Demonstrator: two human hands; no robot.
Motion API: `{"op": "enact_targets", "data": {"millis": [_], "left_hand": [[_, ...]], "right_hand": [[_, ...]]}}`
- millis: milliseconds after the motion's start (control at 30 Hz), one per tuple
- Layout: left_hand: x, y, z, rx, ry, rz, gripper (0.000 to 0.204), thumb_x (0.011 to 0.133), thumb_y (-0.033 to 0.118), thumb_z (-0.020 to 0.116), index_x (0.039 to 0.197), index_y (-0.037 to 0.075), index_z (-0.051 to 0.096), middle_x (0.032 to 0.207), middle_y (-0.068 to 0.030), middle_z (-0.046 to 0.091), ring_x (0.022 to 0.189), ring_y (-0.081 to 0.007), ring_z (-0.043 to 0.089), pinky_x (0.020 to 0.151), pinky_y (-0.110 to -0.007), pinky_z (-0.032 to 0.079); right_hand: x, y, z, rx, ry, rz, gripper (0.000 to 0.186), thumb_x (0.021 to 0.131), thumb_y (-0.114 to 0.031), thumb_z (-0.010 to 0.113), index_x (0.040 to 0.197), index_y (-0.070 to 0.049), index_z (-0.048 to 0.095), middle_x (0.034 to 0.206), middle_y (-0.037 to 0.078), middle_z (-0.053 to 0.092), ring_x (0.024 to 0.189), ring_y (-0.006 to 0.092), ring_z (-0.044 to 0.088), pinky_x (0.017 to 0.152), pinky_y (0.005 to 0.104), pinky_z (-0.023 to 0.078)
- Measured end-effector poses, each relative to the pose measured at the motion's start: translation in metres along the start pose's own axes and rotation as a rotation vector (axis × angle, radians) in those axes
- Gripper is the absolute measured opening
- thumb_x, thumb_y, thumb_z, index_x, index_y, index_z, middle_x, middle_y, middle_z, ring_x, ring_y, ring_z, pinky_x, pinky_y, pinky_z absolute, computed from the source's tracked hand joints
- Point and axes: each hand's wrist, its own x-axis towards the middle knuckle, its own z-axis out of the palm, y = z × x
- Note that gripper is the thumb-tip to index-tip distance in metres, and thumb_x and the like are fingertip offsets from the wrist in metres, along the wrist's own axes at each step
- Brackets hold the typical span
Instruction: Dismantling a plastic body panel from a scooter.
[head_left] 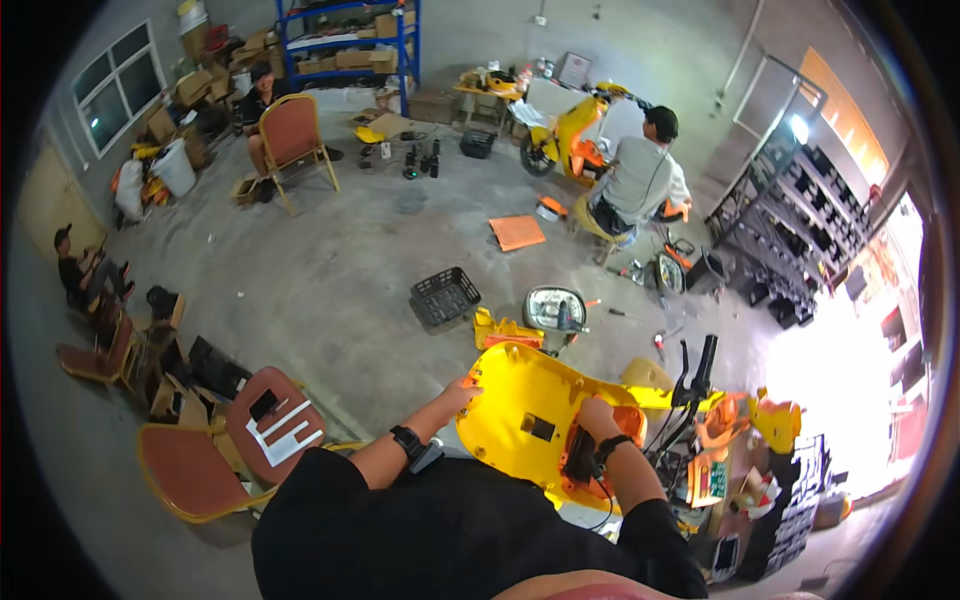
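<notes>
A broad, round-ended yellow panel (505,398) has a rectangular opening (538,428).

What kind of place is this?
It looks like a scooter workshop: a yellow scooter stands farther off, the left hand grips a yellow panel, and blue shelves hold cardboard boxes.

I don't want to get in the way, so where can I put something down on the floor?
There's a big bare patch of floor between the black crate and the far red chair, and a smaller one between crate and orange sheet. It's crowded right of the yellow panel, around the handlebar.
</notes>
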Motion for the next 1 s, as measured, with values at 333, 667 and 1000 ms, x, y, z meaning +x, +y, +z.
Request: {"op": "enact_targets", "data": {"millis": [333, 667, 1000], "left_hand": [[-0.031, 0.038, 0.014, 0.052, 0.014, -0.029, 0.041, 0.086, 0.012, 0.057, 0.125, 0.002, 0.05, 0.112, -0.0068, 0.063, 0.098, -0.0176, 0.061, 0.086, -0.031, 0.045], [-0.012, 0.018, 0.008, 0.053, 0.021, -0.029, 0.041, 0.087, 0.011, 0.054, 0.126, 0.002, 0.049, 0.113, -0.0087, 0.062, 0.099, -0.0203, 0.062, 0.089, -0.031, 0.045], [-0.009, 0.007, 0.002, 0.016, -0.043, -0.063, 0.044, 0.088, 0.012, 0.055, 0.13, 0.003, 0.045, 0.115, -0.0082, 0.061, 0.1, -0.0198, 0.06, 0.088, -0.032, 0.046]], "right_hand": [[0.015, 0.007, -0.013, -0.061, -0.067, -0.086, 0.023, 0.08, -0.02, 0.058, 0.094, -0.006, 0.07, 0.099, 0.015, 0.068, 0.094, 0.032, 0.065, 0.078, 0.0415, 0.052], [0.016, 0.013, -0.01, -0.251, -0.049, -0.318, 0.019, 0.08, -0.018, 0.057, 0.087, -0.007, 0.07, 0.092, 0.014, 0.068, 0.085, 0.0315, 0.066, 0.072, 0.0412, 0.053], [0.005, 0.005, -0.008, -0.267, -0.028, -0.315, 0.02, 0.083, -0.016, 0.052, 0.085, -0.009, 0.071, 0.088, 0.012, 0.07, 0.083, 0.0285, 0.068, 0.069, 0.0401, 0.054]]}}
